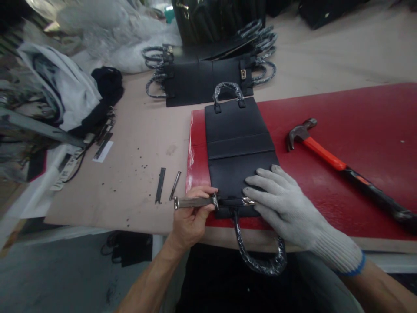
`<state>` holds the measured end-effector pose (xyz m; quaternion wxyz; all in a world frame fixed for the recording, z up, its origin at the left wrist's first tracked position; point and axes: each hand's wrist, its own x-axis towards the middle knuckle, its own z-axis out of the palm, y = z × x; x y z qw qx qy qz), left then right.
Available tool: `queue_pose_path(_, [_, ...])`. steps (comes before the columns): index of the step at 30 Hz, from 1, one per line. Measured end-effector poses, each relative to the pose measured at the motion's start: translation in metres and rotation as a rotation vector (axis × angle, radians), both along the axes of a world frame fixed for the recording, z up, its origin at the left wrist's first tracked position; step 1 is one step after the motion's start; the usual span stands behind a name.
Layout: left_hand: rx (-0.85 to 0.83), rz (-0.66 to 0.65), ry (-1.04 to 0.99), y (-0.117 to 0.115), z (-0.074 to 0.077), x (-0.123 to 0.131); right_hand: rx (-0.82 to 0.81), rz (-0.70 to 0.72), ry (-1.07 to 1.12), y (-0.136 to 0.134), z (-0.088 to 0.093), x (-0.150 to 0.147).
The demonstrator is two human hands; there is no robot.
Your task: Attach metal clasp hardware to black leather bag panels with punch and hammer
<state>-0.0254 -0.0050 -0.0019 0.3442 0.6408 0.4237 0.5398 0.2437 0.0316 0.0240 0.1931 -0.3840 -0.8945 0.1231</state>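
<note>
A black handbag panel (239, 126) lies flat, with plastic-wrapped handles (260, 265) at its far and near ends. My bare left hand (192, 217) grips a steel punch (195, 202) lengthwise. The punch's wider head meets a narrow black strap (230, 202) near the panel's close edge. My right hand (283, 204), in a white knit glove, rests with fingers spread over the panel's right side. By its fingertips shows a shiny metal clasp (248, 201), partly covered. What lies under the right palm is hidden.
A red mat (342, 117) carries a claw hammer (325, 154) at right. Two slim metal tools (160, 185) and small black discs lie at left. More black bag panels (208, 82) are stacked behind. Clear plastic (97, 34) and a white bag (61, 87) crowd the back left.
</note>
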Motion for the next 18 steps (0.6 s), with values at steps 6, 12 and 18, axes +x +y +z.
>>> queue_pose_path(6, [0.063,0.015,0.022,-0.0032,-0.0016,0.0016,-0.002,-0.022,-0.014,-0.0017,-0.0028,0.0004])
queue_pose_path(12, [0.079,-0.001,0.05,-0.0049,-0.003,0.0009,0.011,-0.022,-0.001,-0.0023,-0.0052,0.0011])
queue_pose_path(18, [0.098,-0.023,0.089,-0.0055,0.0021,0.0032,0.019,-0.028,0.01,-0.0029,-0.0053,0.0006])
